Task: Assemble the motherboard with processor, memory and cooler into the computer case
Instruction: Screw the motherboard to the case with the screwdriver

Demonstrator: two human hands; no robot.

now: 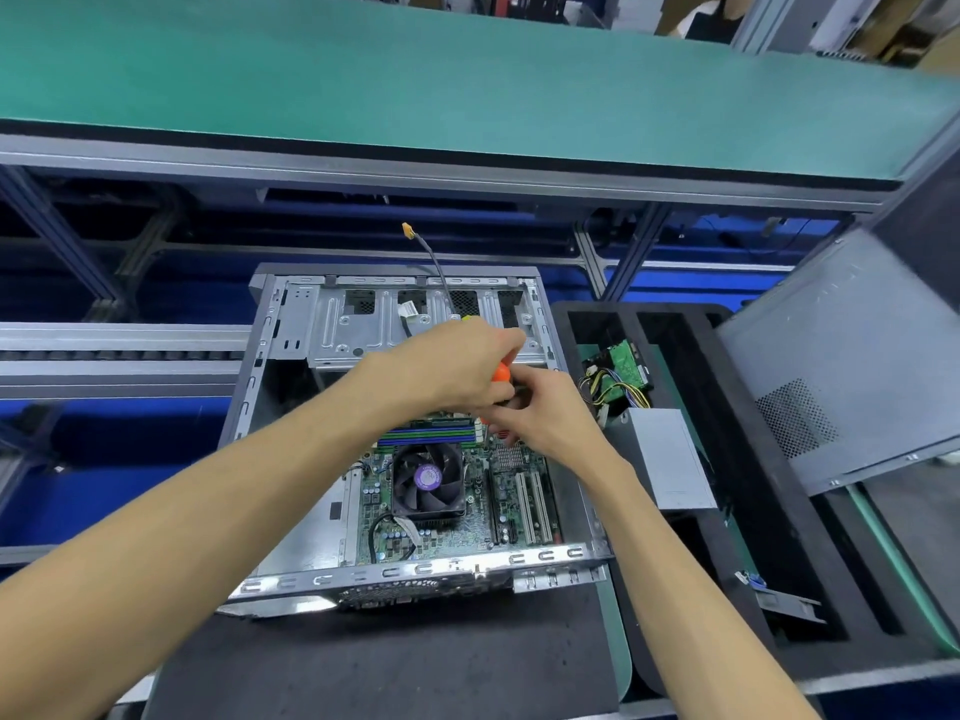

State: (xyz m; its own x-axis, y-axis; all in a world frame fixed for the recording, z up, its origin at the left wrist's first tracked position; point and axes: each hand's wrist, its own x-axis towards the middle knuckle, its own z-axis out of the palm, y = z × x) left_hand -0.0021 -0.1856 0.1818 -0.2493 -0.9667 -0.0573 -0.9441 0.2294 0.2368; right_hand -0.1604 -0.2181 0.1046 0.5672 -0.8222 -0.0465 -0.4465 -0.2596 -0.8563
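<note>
An open grey computer case [291, 356] lies on its side on a dark mat. The green motherboard [467, 517] sits inside it, with a black cooler fan [428, 480] and memory sticks [426, 436] on it. My left hand [457, 366] is closed around the orange handle of a screwdriver [501, 375], held over the board's far right corner. My right hand [535, 418] pinches the screwdriver lower down, near its shaft. The tip is hidden by my hands.
A black foam tray [691, 517] to the right holds a power supply [670, 459] with coloured wires and a green circuit board [626, 363]. A grey side panel [852, 356] leans at far right. A cable with a yellow plug [408, 230] sticks up from the case. A green shelf [415, 85] runs behind.
</note>
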